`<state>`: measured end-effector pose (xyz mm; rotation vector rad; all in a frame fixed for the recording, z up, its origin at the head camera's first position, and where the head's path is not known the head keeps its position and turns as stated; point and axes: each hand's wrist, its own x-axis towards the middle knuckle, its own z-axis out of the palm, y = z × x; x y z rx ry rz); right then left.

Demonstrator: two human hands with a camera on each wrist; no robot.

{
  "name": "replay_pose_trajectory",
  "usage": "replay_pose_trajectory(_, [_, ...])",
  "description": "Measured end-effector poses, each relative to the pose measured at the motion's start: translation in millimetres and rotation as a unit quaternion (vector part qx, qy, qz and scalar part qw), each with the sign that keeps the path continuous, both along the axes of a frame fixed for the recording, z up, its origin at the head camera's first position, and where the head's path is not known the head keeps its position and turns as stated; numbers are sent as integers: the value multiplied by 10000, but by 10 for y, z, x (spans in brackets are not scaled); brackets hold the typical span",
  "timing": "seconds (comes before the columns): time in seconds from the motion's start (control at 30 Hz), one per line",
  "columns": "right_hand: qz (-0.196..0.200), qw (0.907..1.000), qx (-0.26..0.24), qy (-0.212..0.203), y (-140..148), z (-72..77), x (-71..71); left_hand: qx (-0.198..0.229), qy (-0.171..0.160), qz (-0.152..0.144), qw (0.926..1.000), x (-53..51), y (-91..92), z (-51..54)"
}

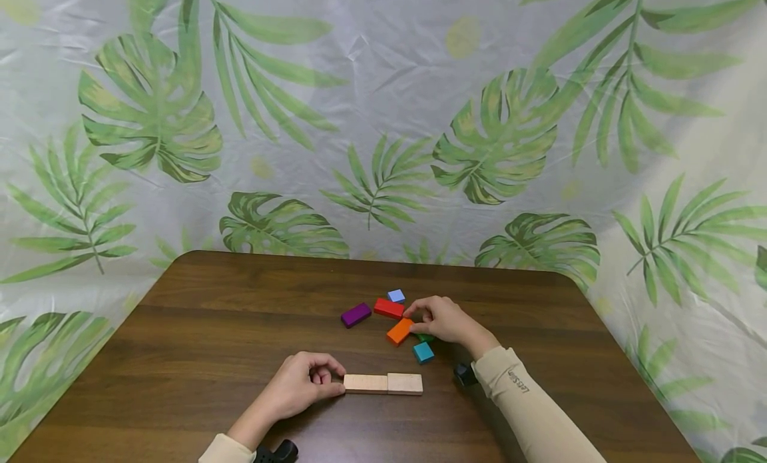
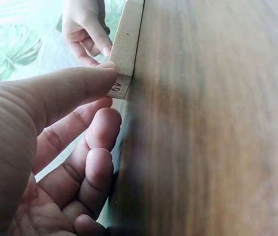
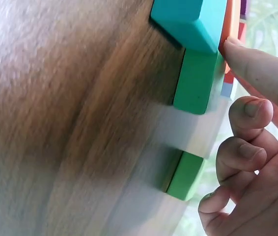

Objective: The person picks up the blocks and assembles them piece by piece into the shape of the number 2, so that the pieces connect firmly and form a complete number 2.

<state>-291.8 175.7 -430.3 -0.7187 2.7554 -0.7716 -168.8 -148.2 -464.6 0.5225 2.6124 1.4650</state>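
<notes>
Two plain wooden blocks lie end to end on the table, a left block (image 1: 365, 384) and a right block (image 1: 405, 384). My left hand (image 1: 297, 385) pinches the left block's outer end between thumb and index finger; the other fingers curl loosely. Beyond them, my right hand (image 1: 446, 320) has its thumb and index finger at the upper right end of an orange block (image 1: 398, 333). In the right wrist view the thumb (image 3: 257, 69) touches that block, while the index finger is mostly hidden. A teal block (image 3: 188, 22) and a green block (image 3: 195, 81) lie close by.
Behind the orange block lie a red block (image 1: 389, 308), a purple block (image 1: 356, 315) and a light blue block (image 1: 396, 296). A light green block (image 3: 185, 177) shows under my right hand. The brown table (image 1: 210, 330) ends at a leaf-print curtain (image 1: 383, 116).
</notes>
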Motion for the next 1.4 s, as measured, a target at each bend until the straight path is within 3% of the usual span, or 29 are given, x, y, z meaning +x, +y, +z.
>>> replay_pose_trajectory(0.27, [-219, 9995, 220, 107, -83, 11, 62, -5, -25, 20, 10000, -3, -5, -3])
replay_pose_trajectory(0.57, [-94, 9997, 128, 170, -147, -12, 90, -14, -33, 28, 10000, -6, -8, -8])
replay_pose_trajectory(0.93, [124, 9998, -167, -56, -244, -36, 88, 6, -27, 6, 10000, -9, -4, -8])
replay_pose_trajectory(1.4, [218, 9996, -108, -141, -352, 8, 117, 19, -2, 25, 10000, -5, -1, -2])
